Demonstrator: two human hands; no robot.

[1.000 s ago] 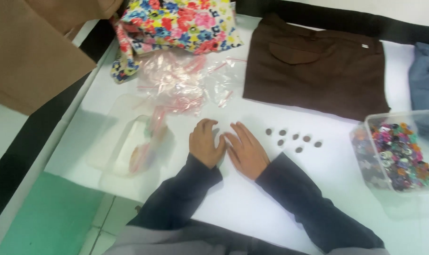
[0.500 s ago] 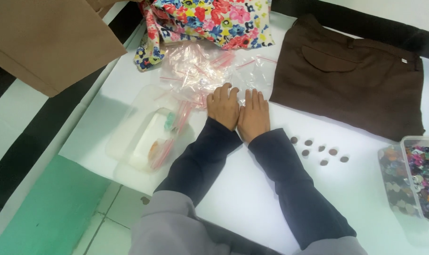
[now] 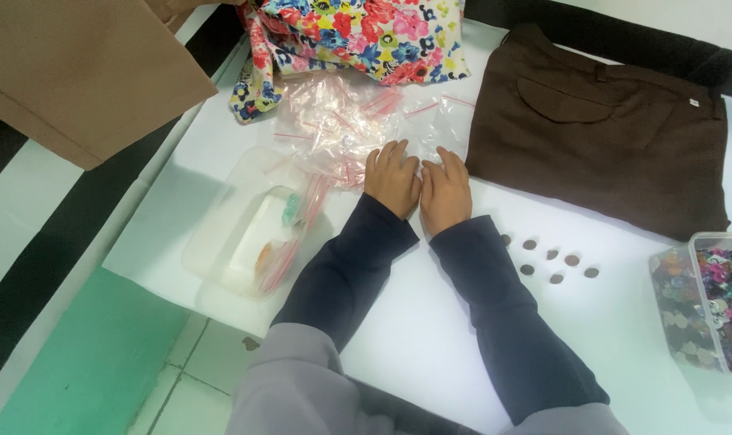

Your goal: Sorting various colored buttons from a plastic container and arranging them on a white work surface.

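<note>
Both hands are lying palm down, side by side, at the near edge of a heap of clear bags [image 3: 346, 121] with red zip strips; the left hand [image 3: 391, 179] and the right hand [image 3: 445, 189] are touching at the thumbs, fingers held together and flat, pinching nothing, the fingertips resting on the thin film. The step in hand appears to be sorting through or picking out one bag; separating a single slippery, clinging sheet would call for a fingertip pinch at one edge. The heap is lying at 12 o'clock from the hands, crinkled and glossy. At 9 o'clock a translucent rounded tub [image 3: 245, 234] is holding more bags and small soft items. At 11 o'clock a floral cloth [image 3: 358, 32] is lying bunched, soft and bright. At 2 o'clock brown trousers [image 3: 599, 137] are lying flat, matte woven fabric with a pocket flap. At 4 o'clock small round dark buttons [image 3: 555, 262] are lying loose on the white table [image 3: 430, 346], and further right a clear box [image 3: 704, 306] is holding many mixed colour buttons
</note>
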